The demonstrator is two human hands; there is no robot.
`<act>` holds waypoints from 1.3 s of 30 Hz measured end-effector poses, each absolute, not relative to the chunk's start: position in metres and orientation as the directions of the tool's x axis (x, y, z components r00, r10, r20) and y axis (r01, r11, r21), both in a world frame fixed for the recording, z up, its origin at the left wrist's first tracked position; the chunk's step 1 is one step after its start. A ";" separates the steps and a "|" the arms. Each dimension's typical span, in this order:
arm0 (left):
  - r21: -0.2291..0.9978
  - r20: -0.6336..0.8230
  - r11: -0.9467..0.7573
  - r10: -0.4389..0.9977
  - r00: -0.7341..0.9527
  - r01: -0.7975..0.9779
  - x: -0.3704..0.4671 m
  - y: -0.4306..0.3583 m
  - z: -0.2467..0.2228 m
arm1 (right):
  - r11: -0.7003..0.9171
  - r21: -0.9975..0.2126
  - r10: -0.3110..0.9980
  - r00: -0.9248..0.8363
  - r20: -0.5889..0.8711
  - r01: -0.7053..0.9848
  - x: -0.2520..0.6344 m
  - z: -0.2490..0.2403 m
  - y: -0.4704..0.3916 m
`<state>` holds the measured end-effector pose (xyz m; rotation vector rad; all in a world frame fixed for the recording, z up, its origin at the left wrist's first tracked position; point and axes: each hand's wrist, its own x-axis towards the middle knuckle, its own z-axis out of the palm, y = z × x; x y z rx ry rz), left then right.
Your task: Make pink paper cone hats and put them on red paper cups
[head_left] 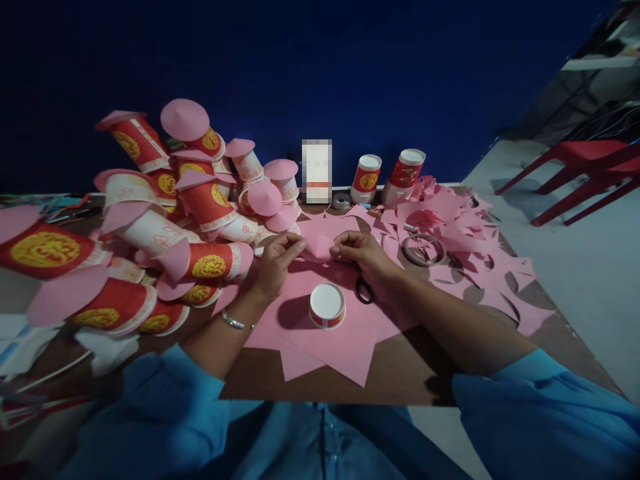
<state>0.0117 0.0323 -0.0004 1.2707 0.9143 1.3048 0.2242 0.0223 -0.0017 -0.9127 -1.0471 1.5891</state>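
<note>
Between my hands is a small pink paper cone [319, 247], its tip towards me. My left hand [279, 261] pinches the cone's left edge between thumb and fingers. On the opposite edge, the thumb and fingers of my right hand [364, 255] are closed in the same way. Below the cone, an upside-down paper cup [327, 303] with a white base stands on pink paper sheets [300, 333]. Black-handled scissors [365, 291] lie just under my right hand, their blades mostly hidden.
Several red and white cups with pink cone tops [210, 200] are heaped at the left. Cut pink scraps [450, 220] and a tape roll [424, 249] lie at the right. Two cup stacks [367, 180] [404, 175] stand near the blue wall. Red stools [585, 160] are beyond the table [400, 373].
</note>
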 end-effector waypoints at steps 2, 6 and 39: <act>0.973 0.161 -0.137 0.979 0.123 -0.188 0.012 0.032 0.001 | -0.150 -0.928 0.971 -0.226 -0.074 -0.340 0.224 -0.002 0.022; 0.972 0.123 -0.088 0.981 0.150 -0.218 0.014 0.030 0.003 | -0.151 -0.921 0.977 -0.199 -0.082 -0.360 0.224 -0.003 0.022; 0.902 -0.165 0.222 0.970 0.179 -0.371 0.015 0.029 0.011 | -0.123 -0.895 0.979 -0.202 -0.037 -0.430 0.224 0.000 0.022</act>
